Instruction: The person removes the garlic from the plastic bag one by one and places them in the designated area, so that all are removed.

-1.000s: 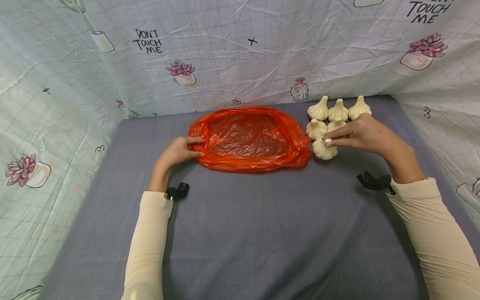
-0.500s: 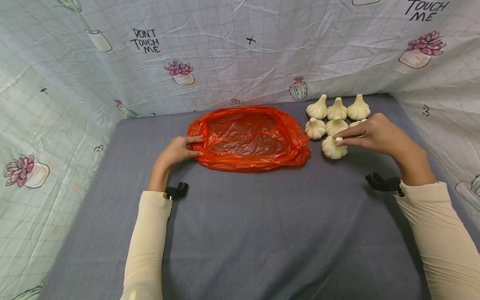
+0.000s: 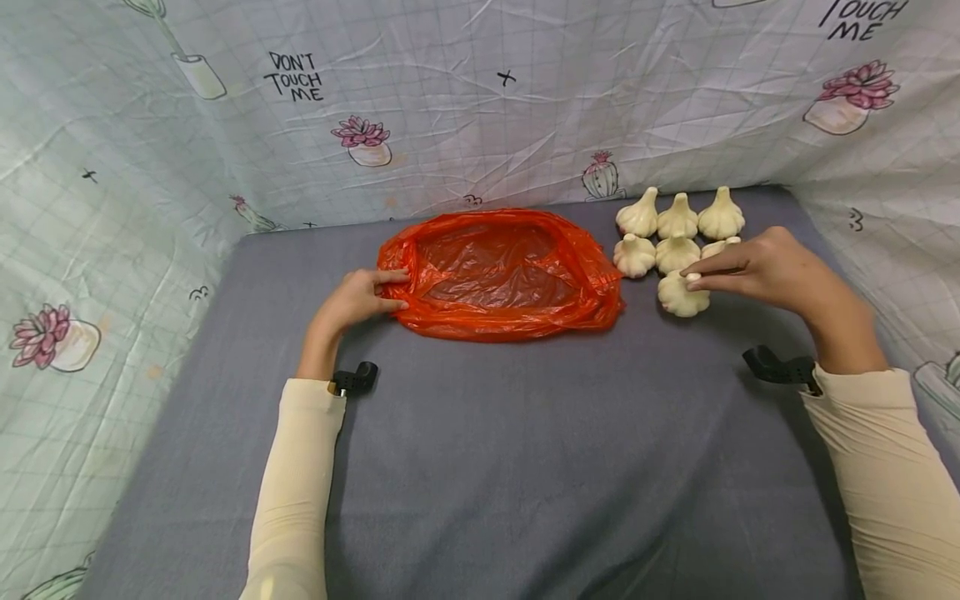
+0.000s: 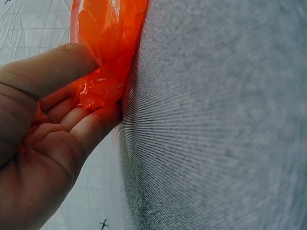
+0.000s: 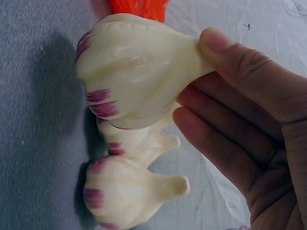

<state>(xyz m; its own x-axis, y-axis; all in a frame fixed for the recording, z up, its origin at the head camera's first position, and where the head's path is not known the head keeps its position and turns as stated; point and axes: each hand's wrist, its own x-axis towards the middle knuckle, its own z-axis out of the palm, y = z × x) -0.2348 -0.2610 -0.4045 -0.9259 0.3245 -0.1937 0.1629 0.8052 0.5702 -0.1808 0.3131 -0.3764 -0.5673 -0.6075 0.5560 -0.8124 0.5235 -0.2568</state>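
Note:
In the head view a red plastic bag (image 3: 495,321) lies on the grey cloth with its mouth spread. My left hand (image 3: 354,300) pinches the bag's left end; in the left wrist view the thumb lies over the crumpled film (image 4: 103,88) and fingers are beneath it. My right hand (image 3: 780,271) holds a cream garlic bulb (image 3: 682,296) by its stem between thumb and fingers. Purple streaks mark that held garlic bulb (image 5: 129,72) in the right wrist view. I cannot tell whether its base touches the cloth. Behind it stand several more garlic bulbs (image 3: 677,218), one partly hidden by my fingers.
The grey cloth-covered table (image 3: 510,450) stretches out in front of the bag. A patterned fabric backdrop (image 3: 465,108) rises behind and at both sides. Black wrist cameras (image 3: 776,367) stick out from both wrists, low over the cloth.
My right hand has moved right with the garlic bulb, away from the bag's right end, uncovering bulbs behind it. The left hand keeps its hold on the bag.

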